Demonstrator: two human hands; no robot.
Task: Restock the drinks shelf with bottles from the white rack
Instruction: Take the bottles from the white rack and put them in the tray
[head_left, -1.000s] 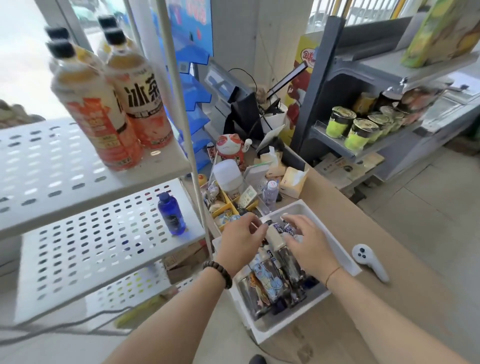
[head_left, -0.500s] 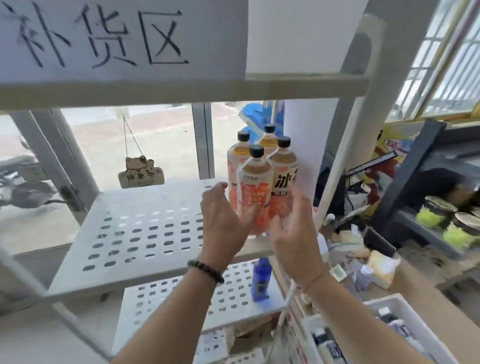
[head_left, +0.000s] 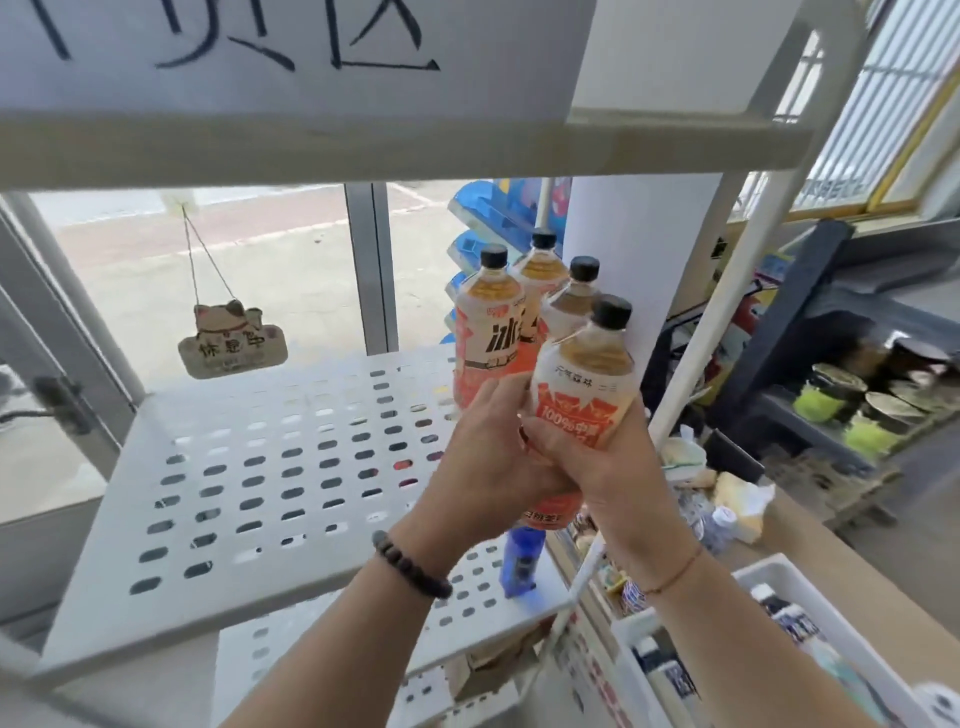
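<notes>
Four tea bottles, black caps, orange and white labels, bunched at the right edge of the white rack (head_left: 249, 467). Going left to right: cat-shaped hanging sign (head_left: 232, 340) behind the glass at far left, hung on string. Perforated rack shelf is mostly bare on its left and middle. My left hand (head_left: 485, 457), bead bracelet on the wrist, is curled against the lower side of the front bottle (head_left: 582, 395); I can't tell whether its grip is clenched on that bottle or just resting on it. Behind it stand three more bottles: rear left bottle (head_left: 491, 332) on the shelf just beside my left fingers, middle rear bottle (head_left: 540, 270), right rear bottle (head_left: 574, 299), all close together. My right hand (head_left: 597, 462), thin cord on the wrist, has its grip clenched around the front bottle's lower half; bottle is tilted slightly right and looks lifted off the shelf, base hidden by my hands. Blue bottle (head_left: 522, 561) upright on the next shelf down, below my hands. White bin (head_left: 779, 577) at lower right on the wooden surface (head_left: 810, 540), dark-capped bottles lying in it. Grey drinks shelf (head_left: 810, 410) at far right, green cups on it, well apart from my hands.
</notes>
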